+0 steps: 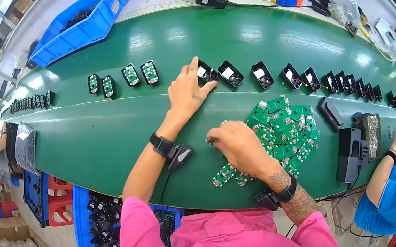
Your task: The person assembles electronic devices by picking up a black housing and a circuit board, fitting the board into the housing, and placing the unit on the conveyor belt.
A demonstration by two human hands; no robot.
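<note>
My left hand [185, 93] reaches to a black plastic case [206, 74], its index finger and thumb on either side of it. Inside that open case show a white piece and small dark parts. Nearer to me, my right hand [239, 144] pinches a small circuit board [210, 141], seen nearly edge-on and partly hidden by the fingers. Beside and partly under this hand spreads a pile of green circuit boards [283, 130]. To the right of the held case stand similar open cases [230, 74]; farther left are cases with green boards in them [149, 72].
A blue bin [83, 30] stands at the far left of the green table [119, 121]. At right are a black-grey device [347, 153] and a tray of small metal parts [371, 133]. Co-workers sit at left and right. A blue crate [83, 216] lies below the near edge.
</note>
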